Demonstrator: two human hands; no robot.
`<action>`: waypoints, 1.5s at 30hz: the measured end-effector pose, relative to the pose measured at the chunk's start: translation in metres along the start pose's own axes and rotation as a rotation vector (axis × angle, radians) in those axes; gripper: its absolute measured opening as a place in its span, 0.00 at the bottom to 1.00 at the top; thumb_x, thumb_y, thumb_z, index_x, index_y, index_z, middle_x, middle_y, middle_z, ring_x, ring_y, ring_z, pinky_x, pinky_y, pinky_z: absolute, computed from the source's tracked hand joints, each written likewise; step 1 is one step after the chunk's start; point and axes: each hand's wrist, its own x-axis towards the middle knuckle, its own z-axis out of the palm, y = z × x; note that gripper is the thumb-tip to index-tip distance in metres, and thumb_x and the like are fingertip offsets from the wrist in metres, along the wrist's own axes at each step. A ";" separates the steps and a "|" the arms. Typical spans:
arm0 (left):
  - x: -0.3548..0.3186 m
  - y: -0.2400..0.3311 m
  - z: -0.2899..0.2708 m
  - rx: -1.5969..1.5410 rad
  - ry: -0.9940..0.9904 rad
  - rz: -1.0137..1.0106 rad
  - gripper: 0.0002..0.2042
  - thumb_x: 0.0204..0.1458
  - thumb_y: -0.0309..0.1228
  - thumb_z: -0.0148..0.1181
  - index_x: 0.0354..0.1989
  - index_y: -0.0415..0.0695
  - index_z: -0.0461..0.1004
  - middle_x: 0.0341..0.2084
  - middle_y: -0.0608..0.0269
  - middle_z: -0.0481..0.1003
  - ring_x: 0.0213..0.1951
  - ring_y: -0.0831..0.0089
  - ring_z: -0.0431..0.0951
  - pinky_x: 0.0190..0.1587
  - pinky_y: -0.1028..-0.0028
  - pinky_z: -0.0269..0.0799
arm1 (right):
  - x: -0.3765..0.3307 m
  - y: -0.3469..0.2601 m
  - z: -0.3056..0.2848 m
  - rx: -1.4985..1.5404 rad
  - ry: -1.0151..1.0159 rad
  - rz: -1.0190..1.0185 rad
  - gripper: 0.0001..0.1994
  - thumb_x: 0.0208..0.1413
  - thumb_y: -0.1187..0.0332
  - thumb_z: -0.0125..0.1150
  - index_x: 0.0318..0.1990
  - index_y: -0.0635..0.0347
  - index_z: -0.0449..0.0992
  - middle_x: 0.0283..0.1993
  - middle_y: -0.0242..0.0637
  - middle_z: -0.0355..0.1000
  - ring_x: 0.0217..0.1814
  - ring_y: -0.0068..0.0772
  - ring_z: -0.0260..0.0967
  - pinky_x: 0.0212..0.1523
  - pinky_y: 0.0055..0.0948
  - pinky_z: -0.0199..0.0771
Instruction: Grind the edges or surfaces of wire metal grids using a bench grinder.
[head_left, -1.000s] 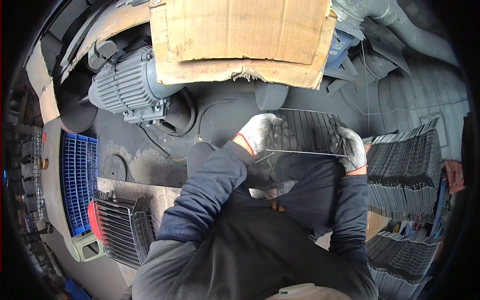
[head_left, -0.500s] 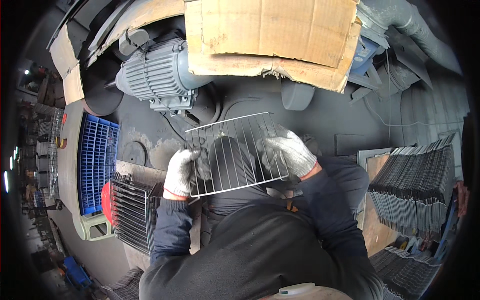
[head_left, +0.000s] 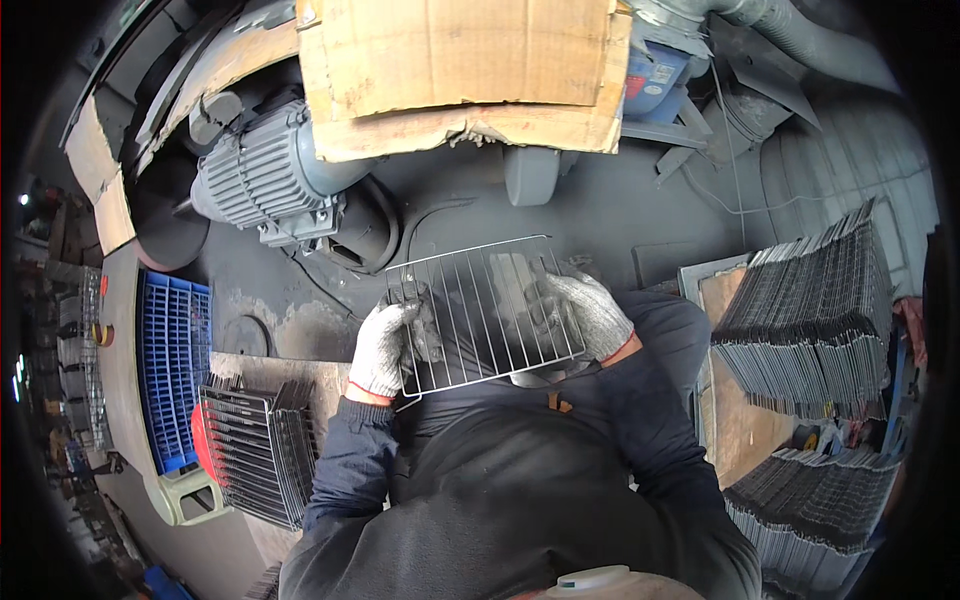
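A rectangular wire rack (head_left: 480,318) with thin parallel bars is held in front of my body, above my lap. My left hand (head_left: 380,352), in a whitish knit glove with darkened fingers, grips its left side. On the opposite side my right hand (head_left: 597,316), in the same kind of glove, is closed round the rack's edge. The fingers of both hands show partly through the bars. The rack slants slightly, its right end a little farther from me than its left.
At left stand a stack of dark wire racks (head_left: 255,455), a red object (head_left: 203,440) and a blue plastic grid (head_left: 175,370). Rack stacks (head_left: 800,315) fill the right side. Ahead are a grey motor (head_left: 258,180) and a cardboard sheet (head_left: 460,60).
My view has turned right, so the motor, cardboard and stacks sit farther left. Both hands keep hold of the wire rack, which stays in front of me.
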 end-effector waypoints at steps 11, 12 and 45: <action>0.059 -0.008 0.010 -0.060 0.086 -0.130 0.10 0.66 0.30 0.57 0.48 0.37 0.79 0.33 0.55 0.82 0.29 0.63 0.84 0.31 0.63 0.85 | 0.036 -0.029 -0.041 -0.367 0.190 -0.127 0.11 0.69 0.72 0.59 0.54 0.63 0.82 0.43 0.43 0.83 0.40 0.38 0.83 0.37 0.39 0.83; 0.058 0.000 0.005 -0.245 -0.044 -0.120 0.12 0.66 0.31 0.57 0.53 0.37 0.77 0.35 0.56 0.82 0.29 0.64 0.84 0.31 0.64 0.84 | 0.043 -0.041 -0.014 -0.364 0.188 -0.127 0.11 0.69 0.72 0.59 0.54 0.63 0.82 0.43 0.43 0.83 0.40 0.38 0.83 0.37 0.39 0.83; -0.037 -0.050 0.057 0.187 -0.139 0.042 0.07 0.69 0.28 0.60 0.51 0.41 0.76 0.36 0.60 0.81 0.30 0.68 0.84 0.33 0.69 0.84 | -0.373 -0.307 0.053 -0.909 1.013 -1.672 0.19 0.74 0.69 0.59 0.68 0.65 0.70 0.53 0.45 0.77 0.51 0.38 0.78 0.56 0.42 0.82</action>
